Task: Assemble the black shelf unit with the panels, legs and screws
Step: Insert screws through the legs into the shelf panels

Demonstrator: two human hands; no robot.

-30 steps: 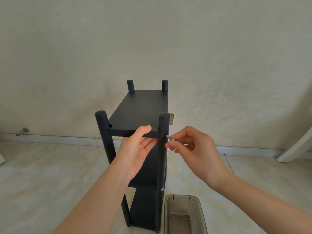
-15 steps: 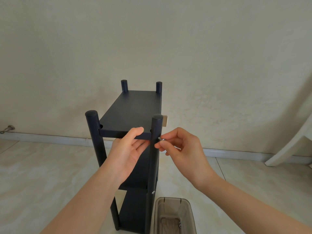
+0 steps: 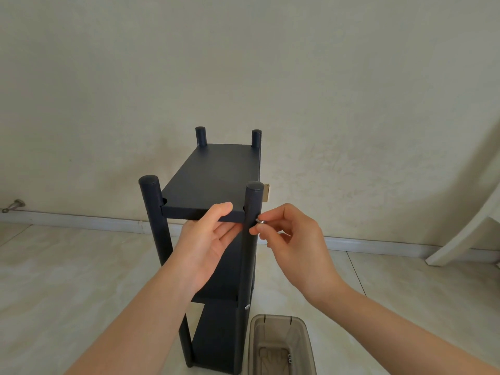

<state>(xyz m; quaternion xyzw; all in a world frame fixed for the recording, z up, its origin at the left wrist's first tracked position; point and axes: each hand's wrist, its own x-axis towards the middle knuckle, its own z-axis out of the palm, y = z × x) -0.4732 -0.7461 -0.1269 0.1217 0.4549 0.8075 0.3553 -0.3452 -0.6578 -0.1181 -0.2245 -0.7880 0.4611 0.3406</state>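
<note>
The left hand [image 3: 208,244] clasps the front edge of the matte black top panel [image 3: 213,180], thumb above, fingers beneath. Just right of it, the right hand [image 3: 292,239] pinches a small silver screw [image 3: 260,221] against the round black upright leg [image 3: 250,255]; a translucent brown plastic bin [image 3: 278,317] sits below that hand.

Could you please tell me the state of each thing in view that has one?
shelf unit, upright on the floor.
top panel, level, front edge gripped by the left hand.
screw, pinched by the right hand, tip against the near right leg.
lower screw, seated in that leg.
bin, open, a few small metal pieces inside.
</note>
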